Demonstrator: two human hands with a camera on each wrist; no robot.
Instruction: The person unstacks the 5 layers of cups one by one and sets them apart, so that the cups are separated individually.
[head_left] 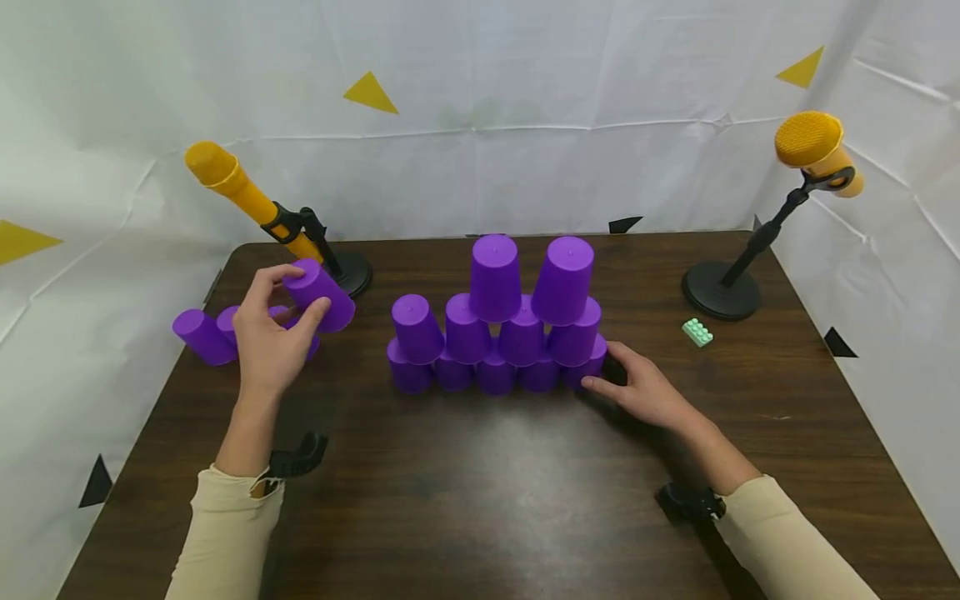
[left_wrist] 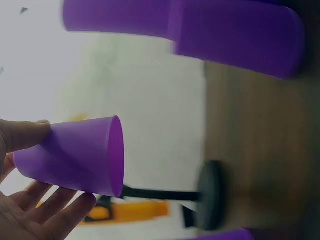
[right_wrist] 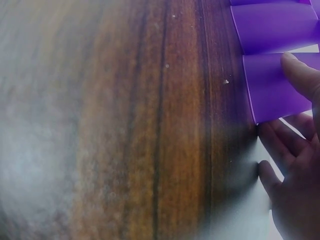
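1) L hand (head_left: 272,346) clamped on a purple cup (head_left: 322,297), thumb one side, fingers other, up off the table (head_left: 465,500); gripped nearer its closed end, prob to leave the rim free
2) R hand (head_left: 645,392) around the end cup (head_left: 588,371), stack's bottom row, R side: thumb on front, fingers at outer side; prob steadying it, pressure can't be told
3) Stack (head_left: 495,308) mid-table: 5 cups at bottom, 4 above, 2 up top toward R, all mouth-down; uppers sit over gaps btwn lowers, prob for balance
4) Loose cups (head_left: 205,337) at table's L, partly hidden behind L hand, exact no. unclear
5) Cups smooth, thin-walled, tapered, plastic by the look; table dark wood-grain w/ sheen
6) Rear: L mic (head_left: 240,187) & R mic (head_left: 810,142), mesh-textured head on R one, black stands, round bases; sm green brick (head_left: 697,332), studded, near R base; creased white sheet (head_left: 525,183) behind
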